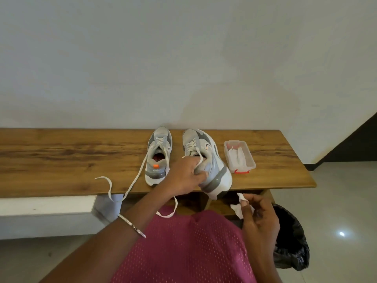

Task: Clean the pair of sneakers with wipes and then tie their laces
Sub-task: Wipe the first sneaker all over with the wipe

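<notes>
Two grey-and-white sneakers are at the wooden bench. The left sneaker stands flat on it, its long white laces untied and trailing over the front edge. My left hand grips the right sneaker at its collar, thumb on the inner side; the shoe is tilted, its heel past the bench's front edge. My right hand pinches a crumpled white wipe just below and right of that heel.
A clear plastic box of wipes with red clips sits open on the bench right of the shoes. A bin lined with a black bag stands on the floor at the right. A white wall runs behind the bench.
</notes>
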A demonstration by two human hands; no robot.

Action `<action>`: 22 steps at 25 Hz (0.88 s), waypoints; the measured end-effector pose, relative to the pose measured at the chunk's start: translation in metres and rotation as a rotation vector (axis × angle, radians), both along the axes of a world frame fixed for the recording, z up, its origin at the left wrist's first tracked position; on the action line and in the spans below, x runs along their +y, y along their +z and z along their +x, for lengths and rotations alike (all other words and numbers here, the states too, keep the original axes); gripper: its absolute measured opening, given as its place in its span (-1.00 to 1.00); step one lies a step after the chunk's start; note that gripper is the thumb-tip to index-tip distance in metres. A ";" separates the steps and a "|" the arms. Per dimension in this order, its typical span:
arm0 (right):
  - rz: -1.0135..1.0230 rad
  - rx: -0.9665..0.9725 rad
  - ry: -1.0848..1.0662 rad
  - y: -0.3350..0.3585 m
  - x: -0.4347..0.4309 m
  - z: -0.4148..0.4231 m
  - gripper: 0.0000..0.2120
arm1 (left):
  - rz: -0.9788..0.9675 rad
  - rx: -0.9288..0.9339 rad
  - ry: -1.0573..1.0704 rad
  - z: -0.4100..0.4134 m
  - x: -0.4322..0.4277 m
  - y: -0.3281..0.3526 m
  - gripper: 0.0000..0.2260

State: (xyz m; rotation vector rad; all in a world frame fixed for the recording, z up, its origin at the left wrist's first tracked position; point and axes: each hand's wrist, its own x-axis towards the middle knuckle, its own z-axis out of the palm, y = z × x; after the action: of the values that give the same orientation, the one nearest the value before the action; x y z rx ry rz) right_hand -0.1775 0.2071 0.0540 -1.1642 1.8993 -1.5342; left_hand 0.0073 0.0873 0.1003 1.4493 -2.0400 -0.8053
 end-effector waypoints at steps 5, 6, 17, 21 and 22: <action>0.062 -0.045 0.003 -0.013 -0.029 -0.005 -0.84 | -0.087 -0.417 -0.051 -0.010 -0.050 -0.034 -0.85; 0.069 -0.056 0.005 -0.017 -0.037 -0.006 -0.83 | -0.099 -0.472 -0.061 -0.011 -0.063 -0.040 -0.88; 0.128 -0.087 0.072 -0.036 -0.071 0.003 -0.85 | -0.141 -0.676 -0.088 -0.028 -0.108 -0.074 -0.80; 0.121 -0.160 0.072 -0.033 -0.073 0.008 -0.87 | -0.184 -0.654 -0.081 -0.036 -0.111 -0.076 -0.73; 0.117 -0.187 0.070 -0.031 -0.074 0.010 -0.87 | -0.204 -0.655 -0.088 -0.037 -0.111 -0.077 -0.70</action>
State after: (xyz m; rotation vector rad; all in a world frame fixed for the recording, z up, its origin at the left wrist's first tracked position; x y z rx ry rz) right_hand -0.1680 0.1331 0.0235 -0.9896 1.7807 -1.4215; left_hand -0.0295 -0.0238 0.0238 1.6538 -2.5775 -0.1337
